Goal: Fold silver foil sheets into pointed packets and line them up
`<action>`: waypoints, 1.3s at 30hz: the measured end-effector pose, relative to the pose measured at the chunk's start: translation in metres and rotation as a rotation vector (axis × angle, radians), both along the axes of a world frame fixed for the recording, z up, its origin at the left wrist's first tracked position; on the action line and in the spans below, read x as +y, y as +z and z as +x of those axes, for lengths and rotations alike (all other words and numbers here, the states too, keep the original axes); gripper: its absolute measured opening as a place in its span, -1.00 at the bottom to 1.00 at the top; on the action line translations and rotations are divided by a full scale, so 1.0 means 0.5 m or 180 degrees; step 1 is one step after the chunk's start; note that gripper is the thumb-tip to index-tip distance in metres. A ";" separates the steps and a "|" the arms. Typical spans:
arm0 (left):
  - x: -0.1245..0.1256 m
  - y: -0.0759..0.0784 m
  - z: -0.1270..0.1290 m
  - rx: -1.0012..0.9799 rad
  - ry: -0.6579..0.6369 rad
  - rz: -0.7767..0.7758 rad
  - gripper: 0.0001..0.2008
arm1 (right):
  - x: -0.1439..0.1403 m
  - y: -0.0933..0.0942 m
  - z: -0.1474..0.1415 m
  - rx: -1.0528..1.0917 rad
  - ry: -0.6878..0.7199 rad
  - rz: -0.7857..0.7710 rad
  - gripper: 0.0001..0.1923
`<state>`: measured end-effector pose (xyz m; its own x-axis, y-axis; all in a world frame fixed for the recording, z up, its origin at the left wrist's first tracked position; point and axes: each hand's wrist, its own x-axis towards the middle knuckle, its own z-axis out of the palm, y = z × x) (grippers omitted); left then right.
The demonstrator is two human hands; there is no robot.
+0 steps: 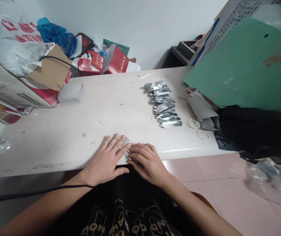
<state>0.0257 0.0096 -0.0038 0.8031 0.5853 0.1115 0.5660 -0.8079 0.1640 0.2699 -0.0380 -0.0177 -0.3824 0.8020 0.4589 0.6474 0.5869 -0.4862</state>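
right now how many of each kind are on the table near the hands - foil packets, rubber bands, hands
foil packet under the hands: 1
foil packets in the row: about 10, overlapping, so the count is rough
rubber bands: at least 2
hands: 2, left and right
total: about 15

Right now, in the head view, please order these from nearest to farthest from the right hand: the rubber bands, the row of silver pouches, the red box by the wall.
From the right hand:
1. Row of silver pouches, ahead, slightly right.
2. Rubber bands, right, near the table edge; close to the pouches' near end, so nearly a tie.
3. Red box, far back by the wall.
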 end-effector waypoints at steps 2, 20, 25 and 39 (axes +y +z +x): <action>-0.001 0.005 -0.001 0.0000 0.0003 -0.0018 -0.17 | 0.001 0.001 -0.003 0.0028 -0.0022 0.0084 -0.84; 0.056 0.022 0.062 0.0021 0.0487 -0.0471 -0.71 | 0.042 -0.009 -0.018 0.0176 -0.0552 0.0414 -0.91; 0.050 0.034 0.064 0.0035 0.0562 -0.0728 -0.72 | 0.040 -0.017 -0.017 0.0312 -0.0541 0.0425 -0.93; 0.037 0.035 0.079 -0.0173 0.0819 -0.0780 -0.86 | 0.029 -0.002 0.042 0.0172 0.0102 -0.0401 -0.58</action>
